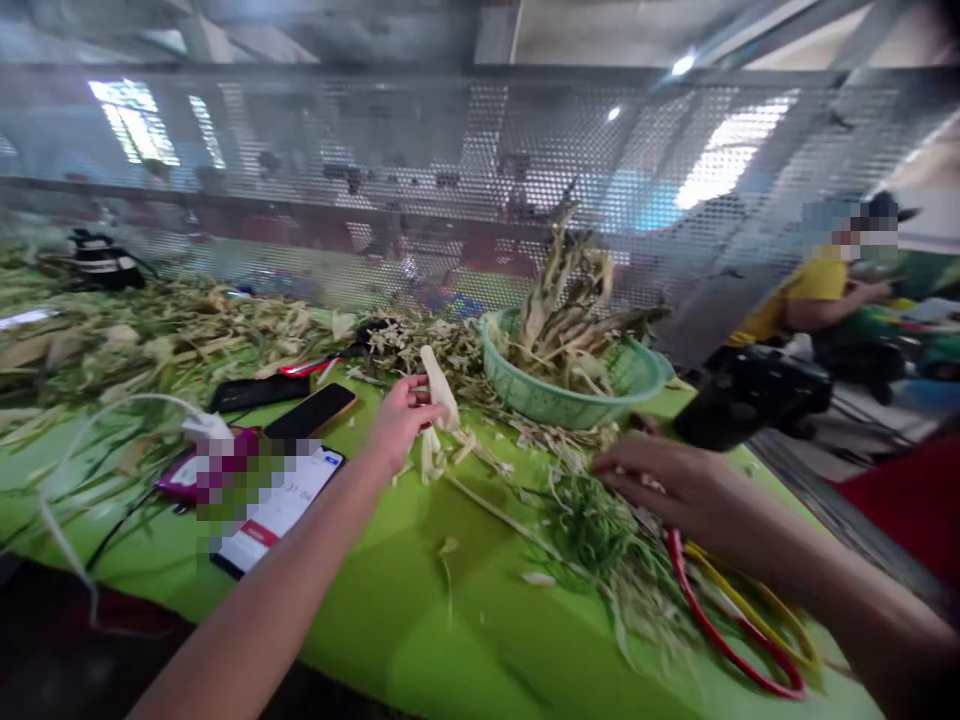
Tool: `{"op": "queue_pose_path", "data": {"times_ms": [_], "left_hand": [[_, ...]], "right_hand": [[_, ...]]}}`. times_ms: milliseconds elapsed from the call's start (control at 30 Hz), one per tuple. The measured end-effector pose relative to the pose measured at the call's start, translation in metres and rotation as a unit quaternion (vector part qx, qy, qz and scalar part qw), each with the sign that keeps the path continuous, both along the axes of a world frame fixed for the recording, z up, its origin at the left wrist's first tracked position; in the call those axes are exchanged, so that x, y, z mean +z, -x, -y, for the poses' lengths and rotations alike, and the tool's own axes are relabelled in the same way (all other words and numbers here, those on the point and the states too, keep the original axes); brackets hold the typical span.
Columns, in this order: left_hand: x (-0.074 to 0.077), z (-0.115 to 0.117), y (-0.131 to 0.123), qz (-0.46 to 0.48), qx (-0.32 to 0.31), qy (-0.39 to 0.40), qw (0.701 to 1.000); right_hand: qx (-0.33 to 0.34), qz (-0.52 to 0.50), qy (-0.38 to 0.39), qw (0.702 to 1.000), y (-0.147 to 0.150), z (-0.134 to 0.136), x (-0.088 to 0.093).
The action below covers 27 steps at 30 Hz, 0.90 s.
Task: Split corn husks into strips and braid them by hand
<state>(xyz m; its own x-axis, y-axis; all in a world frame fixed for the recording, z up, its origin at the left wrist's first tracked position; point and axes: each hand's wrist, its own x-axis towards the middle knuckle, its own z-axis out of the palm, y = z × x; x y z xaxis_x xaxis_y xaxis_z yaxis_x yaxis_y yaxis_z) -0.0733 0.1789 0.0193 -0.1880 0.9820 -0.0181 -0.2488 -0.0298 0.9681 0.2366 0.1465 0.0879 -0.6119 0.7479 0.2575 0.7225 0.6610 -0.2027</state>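
Observation:
My left hand (405, 425) pinches a pale, dry corn husk (439, 388) between thumb and fingers, above the middle of the green table. Small pale husk scraps (431, 455) lie just under it. On the right, my right hand (652, 472) has its fingers bent together over a tangle of green shredded strands (596, 525); whatever lies in them is hidden. Beside that wrist lie a red loop (694, 600) and a yellow loop (750, 600), which look like handles. A long thin stalk (514, 522) lies between the hands.
A green basket (570, 405) with dried stalks (559, 290) stands at the back. Phones (311, 412) and a purple device (191, 470) with a white cable (49, 500) lie left. Dry husks (150, 340) cover the far left. A person in yellow (810, 295) is at the right.

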Motion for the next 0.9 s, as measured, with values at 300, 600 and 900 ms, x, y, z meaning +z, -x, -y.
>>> {"op": "queue_pose_path", "data": {"times_ms": [300, 600, 900], "left_hand": [[0.000, -0.007, 0.001, -0.123, 0.041, -0.100, 0.987], [-0.017, -0.013, -0.006, -0.098, -0.031, -0.057, 0.993], [-0.024, -0.016, -0.003, -0.116, 0.000, -0.028, 0.993]], "right_hand": [[0.007, -0.283, 0.217, 0.934, 0.154, -0.091, -0.019], [0.037, -0.446, 0.394, 0.803, 0.154, -0.106, -0.048], [0.053, -0.432, 0.415, 0.799, 0.157, -0.102, -0.051]]}}
